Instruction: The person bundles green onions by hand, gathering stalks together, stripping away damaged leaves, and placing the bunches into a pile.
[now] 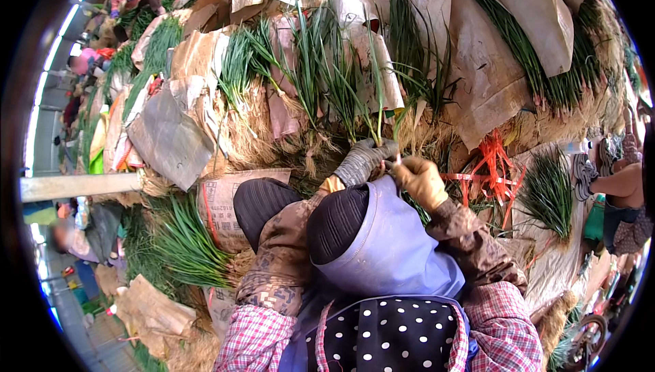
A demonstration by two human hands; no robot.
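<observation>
My left hand (361,159), in a grey knit glove, grips a few green onion stalks (379,121) near their pale lower ends. The long green leaves rise away from me above the heap. Close beside it is my right hand (422,180) in a yellowish glove, its thumb and fingers drawn together near the stalks' base. Whether anything is pinched there cannot be made out. Loose green onions (337,85) with dry roots lie just beyond my left hand. Below the hands, a blue apron (394,239) covers my raised knee.
Sacking sheets (486,65) cover root-ended bundles ahead. Orange-red plastic ties (494,167) lie right of my hands. Green onion bundles rest at left (192,244) and right (547,193). A wooden beam (82,187) juts in from the left. Other people sit at the far left and right.
</observation>
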